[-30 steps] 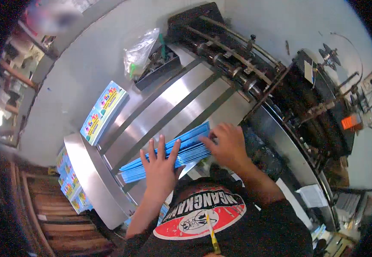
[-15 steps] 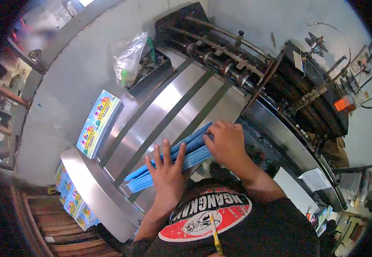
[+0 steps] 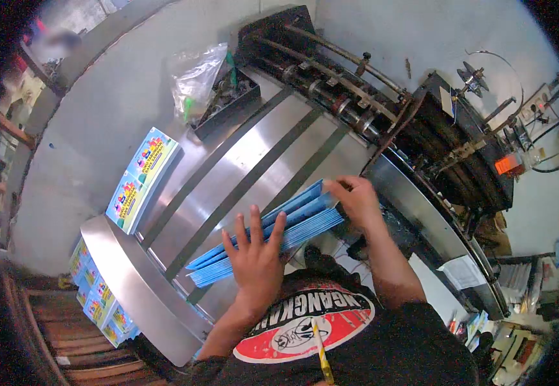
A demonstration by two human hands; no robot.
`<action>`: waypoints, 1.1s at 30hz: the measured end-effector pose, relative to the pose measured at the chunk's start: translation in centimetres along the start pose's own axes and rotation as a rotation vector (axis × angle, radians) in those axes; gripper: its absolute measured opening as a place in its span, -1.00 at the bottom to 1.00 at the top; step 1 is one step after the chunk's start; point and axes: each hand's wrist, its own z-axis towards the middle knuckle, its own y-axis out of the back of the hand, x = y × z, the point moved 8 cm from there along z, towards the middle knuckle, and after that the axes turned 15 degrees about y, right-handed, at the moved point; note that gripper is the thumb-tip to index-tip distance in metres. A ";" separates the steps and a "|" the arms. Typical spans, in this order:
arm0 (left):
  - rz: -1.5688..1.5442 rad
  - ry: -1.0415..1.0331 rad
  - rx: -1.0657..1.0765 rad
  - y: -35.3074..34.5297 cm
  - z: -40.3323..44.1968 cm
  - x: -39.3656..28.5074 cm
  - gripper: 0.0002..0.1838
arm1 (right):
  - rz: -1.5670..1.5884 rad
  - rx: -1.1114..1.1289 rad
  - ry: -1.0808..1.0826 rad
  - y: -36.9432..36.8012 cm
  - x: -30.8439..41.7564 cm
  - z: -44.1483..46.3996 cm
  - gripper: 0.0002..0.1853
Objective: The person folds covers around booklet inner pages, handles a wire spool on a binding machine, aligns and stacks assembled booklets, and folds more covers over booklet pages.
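A fanned stack of blue sheets (image 3: 305, 225) lies across the near edge of the metal table (image 3: 241, 161). Spread over the stack's left half is my left hand (image 3: 255, 257), fingers apart and resting on the sheets. At the stack's right end, my right hand (image 3: 353, 199) has its thumb and fingers pinched on the corner of the upper blue sheets, which stand slightly apart from the lower ones. A pile of printed colourful covers (image 3: 143, 177) sits at the table's left back.
A black tray (image 3: 228, 109) with small parts and a clear plastic bag (image 3: 195, 80) stands at the back. The dark roller machine (image 3: 356, 96) is at back right. More printed covers (image 3: 102, 296) hang below the rounded metal edge (image 3: 131, 283) at left.
The view has shifted a little. My right hand has moved to the outer corner of the upper sheets, and the gap between the upper and lower sheets looks wider. My left hand stays on the stack.
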 end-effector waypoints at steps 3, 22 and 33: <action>-0.080 0.019 0.007 0.9 0.3 -0.2 -0.33 | -0.483 -0.174 0.646 1.4 5.6 -0.3 -0.76; -0.046 0.041 -0.014 0.5 0.3 -0.2 -0.33 | -0.605 0.077 0.824 -1.4 7.1 -1.3 -0.77; -0.016 0.027 -0.001 0.5 -0.1 -0.3 -0.22 | -0.392 0.473 0.998 -3.5 7.9 0.9 -0.78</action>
